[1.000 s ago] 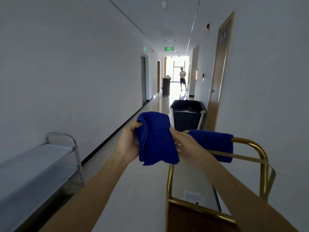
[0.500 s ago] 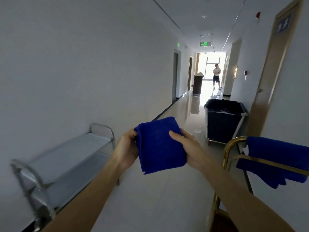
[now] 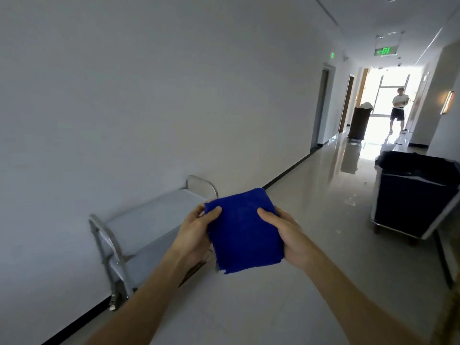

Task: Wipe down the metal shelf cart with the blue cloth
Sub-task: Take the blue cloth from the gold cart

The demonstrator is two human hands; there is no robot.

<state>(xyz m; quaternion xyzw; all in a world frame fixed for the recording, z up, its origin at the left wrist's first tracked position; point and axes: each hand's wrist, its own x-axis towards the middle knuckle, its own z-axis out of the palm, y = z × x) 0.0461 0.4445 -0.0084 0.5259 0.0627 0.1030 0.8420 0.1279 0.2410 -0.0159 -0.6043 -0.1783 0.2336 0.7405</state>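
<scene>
A folded blue cloth (image 3: 245, 231) is held up in front of me at chest height. My left hand (image 3: 195, 232) grips its left edge and my right hand (image 3: 286, 234) grips its right edge, thumbs on top. The metal shelf cart (image 3: 146, 220) stands against the left wall, low and to the left of the cloth; it has two flat shelves and rounded tube handles at both ends. My left forearm covers part of its lower shelf.
A dark laundry bin (image 3: 414, 195) on wheels stands at the right of the corridor. Farther down are a tall brown bin (image 3: 359, 123) and a person (image 3: 398, 109) near the bright doorway. Glossy floor (image 3: 311, 220) stretches between the cart and the bin.
My view has swung left: the metal shelf cart is now nearer the centre and the gold trolley with the second blue cloth has left the frame. Both hands still hold the cloth, now flatter.
</scene>
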